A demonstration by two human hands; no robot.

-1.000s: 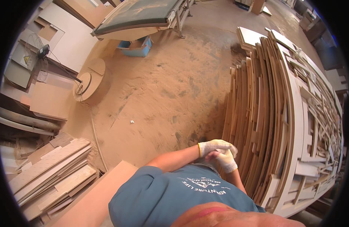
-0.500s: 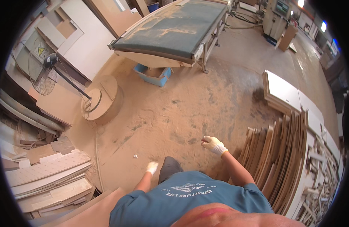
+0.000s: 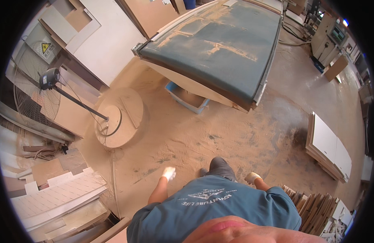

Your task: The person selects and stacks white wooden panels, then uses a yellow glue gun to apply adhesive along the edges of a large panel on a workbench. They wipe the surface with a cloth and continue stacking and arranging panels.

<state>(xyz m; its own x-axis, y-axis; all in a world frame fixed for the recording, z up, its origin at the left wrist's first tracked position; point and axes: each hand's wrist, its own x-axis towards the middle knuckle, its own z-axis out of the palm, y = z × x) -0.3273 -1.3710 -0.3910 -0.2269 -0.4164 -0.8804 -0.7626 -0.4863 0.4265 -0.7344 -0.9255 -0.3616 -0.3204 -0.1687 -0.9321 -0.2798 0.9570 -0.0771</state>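
My left hand (image 3: 169, 173), in a white knit work glove, hangs low over the dusty floor, left of my dark-trousered leg. Blur smears its fingers, and no object shows in it. On the other side of my body is my right hand (image 3: 252, 177), gloved alike, with its fingers turned away and too small to read. Neither hand visibly touches anything. Beyond them stands a conveyor table (image 3: 231, 48) with a dark green belt streaked with sawdust. A blue bin (image 3: 187, 101) sits on the floor under its near end.
A pedestal fan (image 3: 49, 79) rises from a round wooden base (image 3: 124, 113) at left. Stacked boards (image 3: 61, 198) lie near left. White panels (image 3: 328, 146) and upright wood strips (image 3: 316, 206) stand at right. Sawdust covers the floor (image 3: 154, 150); a control cabinet (image 3: 326, 38) is far right.
The conveyor table and blue bin appear larger and nearer. The wood strips have slipped toward the lower right edge. My right hand has drawn back beside my body, while my left has swung forward.
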